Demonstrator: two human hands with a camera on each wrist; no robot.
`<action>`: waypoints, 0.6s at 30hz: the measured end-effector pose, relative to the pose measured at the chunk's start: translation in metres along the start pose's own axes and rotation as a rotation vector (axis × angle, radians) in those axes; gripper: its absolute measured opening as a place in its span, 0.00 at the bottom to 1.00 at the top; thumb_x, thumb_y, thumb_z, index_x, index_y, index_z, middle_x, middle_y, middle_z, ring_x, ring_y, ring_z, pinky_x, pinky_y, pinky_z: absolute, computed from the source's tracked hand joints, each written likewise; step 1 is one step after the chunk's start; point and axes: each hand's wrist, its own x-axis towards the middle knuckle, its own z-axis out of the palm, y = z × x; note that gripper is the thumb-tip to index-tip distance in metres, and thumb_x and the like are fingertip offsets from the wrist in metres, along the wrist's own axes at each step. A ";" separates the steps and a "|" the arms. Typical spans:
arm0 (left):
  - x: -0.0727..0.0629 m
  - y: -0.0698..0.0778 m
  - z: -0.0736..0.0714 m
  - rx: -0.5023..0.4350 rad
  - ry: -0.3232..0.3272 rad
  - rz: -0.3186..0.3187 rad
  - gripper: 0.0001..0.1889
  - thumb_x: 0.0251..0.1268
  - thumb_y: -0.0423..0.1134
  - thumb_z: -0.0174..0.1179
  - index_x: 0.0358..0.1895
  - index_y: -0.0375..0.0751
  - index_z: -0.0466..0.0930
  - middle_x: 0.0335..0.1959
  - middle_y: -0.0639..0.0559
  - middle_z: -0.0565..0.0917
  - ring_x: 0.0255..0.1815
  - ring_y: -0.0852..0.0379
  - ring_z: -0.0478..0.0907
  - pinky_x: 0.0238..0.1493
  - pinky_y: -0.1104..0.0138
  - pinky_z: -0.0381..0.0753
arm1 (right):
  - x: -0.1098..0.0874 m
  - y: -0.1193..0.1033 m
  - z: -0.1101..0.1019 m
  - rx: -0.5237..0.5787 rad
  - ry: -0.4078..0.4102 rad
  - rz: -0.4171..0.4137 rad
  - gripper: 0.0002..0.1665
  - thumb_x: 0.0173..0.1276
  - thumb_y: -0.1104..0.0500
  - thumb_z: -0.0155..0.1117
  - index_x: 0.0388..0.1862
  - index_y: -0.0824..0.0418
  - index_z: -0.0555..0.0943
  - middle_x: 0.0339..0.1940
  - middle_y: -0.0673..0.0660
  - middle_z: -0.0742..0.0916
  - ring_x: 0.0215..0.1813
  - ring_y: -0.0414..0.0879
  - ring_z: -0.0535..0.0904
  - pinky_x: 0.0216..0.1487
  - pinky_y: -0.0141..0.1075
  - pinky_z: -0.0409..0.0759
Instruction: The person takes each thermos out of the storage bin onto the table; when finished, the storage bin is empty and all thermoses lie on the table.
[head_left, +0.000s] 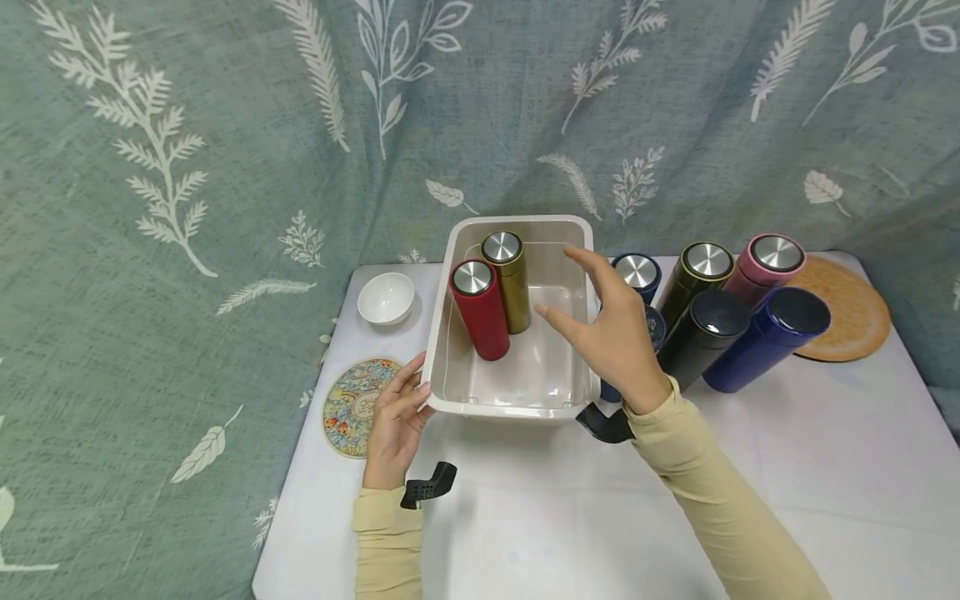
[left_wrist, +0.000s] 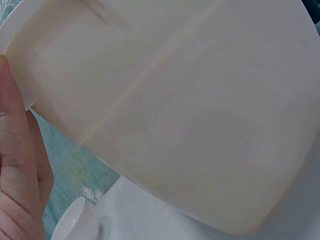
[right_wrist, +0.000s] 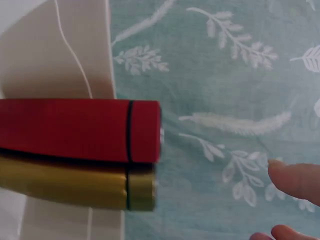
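A cream plastic bin point(head_left: 517, 410) stands upright, its open top facing me. Inside it a red thermos bottle point(head_left: 483, 321) and a gold thermos bottle point(head_left: 514, 287) stand side by side, both with silver-topped lids. My left hand point(head_left: 397, 421) grips the bin's rim and wall at the near left corner; the left wrist view shows the bin's outer wall point(left_wrist: 175, 120) close up. Over the bin's right side, my right hand point(head_left: 611, 329) is spread, thumb and fingers apart with nothing between them. In the right wrist view its fingertips point(right_wrist: 295, 182) are apart from the red and gold bottles.
Right of the bin stand several more bottles: navy point(head_left: 637, 273), olive green point(head_left: 697, 271), pink point(head_left: 767, 267), black point(head_left: 705, 333) and blue point(head_left: 768, 337). Behind them lies a round wooden-looking board point(head_left: 855, 312). A white bowl point(head_left: 386, 298) and a patterned round mat point(head_left: 351, 412) lie left.
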 end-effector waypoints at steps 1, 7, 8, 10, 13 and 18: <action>0.000 0.000 0.000 -0.003 -0.001 0.004 0.28 0.70 0.21 0.48 0.73 0.35 0.64 0.54 0.53 0.81 0.53 0.60 0.81 0.48 0.70 0.86 | 0.004 0.001 0.004 -0.005 -0.002 0.000 0.41 0.57 0.59 0.78 0.70 0.59 0.74 0.68 0.58 0.81 0.72 0.55 0.74 0.73 0.50 0.71; 0.000 -0.002 -0.002 -0.004 -0.007 0.008 0.27 0.70 0.21 0.49 0.72 0.37 0.66 0.54 0.53 0.82 0.52 0.60 0.82 0.47 0.70 0.86 | 0.024 0.016 0.030 -0.048 -0.023 0.037 0.39 0.60 0.57 0.75 0.70 0.60 0.73 0.68 0.60 0.81 0.71 0.56 0.75 0.72 0.50 0.71; 0.000 -0.002 -0.002 -0.001 -0.009 0.007 0.27 0.70 0.22 0.49 0.71 0.37 0.67 0.54 0.53 0.82 0.52 0.61 0.82 0.46 0.71 0.86 | 0.026 0.019 0.034 -0.049 -0.032 0.045 0.39 0.61 0.57 0.75 0.70 0.60 0.72 0.68 0.60 0.80 0.71 0.56 0.74 0.72 0.50 0.71; 0.000 -0.003 -0.001 0.000 -0.011 0.009 0.27 0.70 0.22 0.49 0.71 0.37 0.67 0.53 0.52 0.82 0.51 0.61 0.82 0.46 0.71 0.86 | 0.030 0.023 0.041 -0.054 -0.044 0.052 0.39 0.61 0.57 0.75 0.70 0.61 0.72 0.68 0.61 0.80 0.71 0.57 0.75 0.73 0.50 0.72; 0.000 -0.003 -0.001 -0.004 -0.010 0.012 0.26 0.70 0.22 0.49 0.70 0.37 0.67 0.53 0.52 0.83 0.51 0.61 0.82 0.46 0.71 0.86 | 0.036 0.030 0.050 -0.061 -0.046 0.071 0.38 0.60 0.57 0.75 0.69 0.63 0.73 0.67 0.62 0.81 0.70 0.58 0.75 0.72 0.50 0.72; 0.000 -0.001 0.000 -0.006 -0.007 0.012 0.27 0.70 0.22 0.49 0.72 0.36 0.66 0.53 0.52 0.83 0.50 0.61 0.83 0.45 0.71 0.86 | 0.043 0.041 0.060 -0.067 -0.044 0.129 0.38 0.60 0.55 0.74 0.68 0.64 0.73 0.67 0.63 0.81 0.70 0.59 0.75 0.71 0.52 0.72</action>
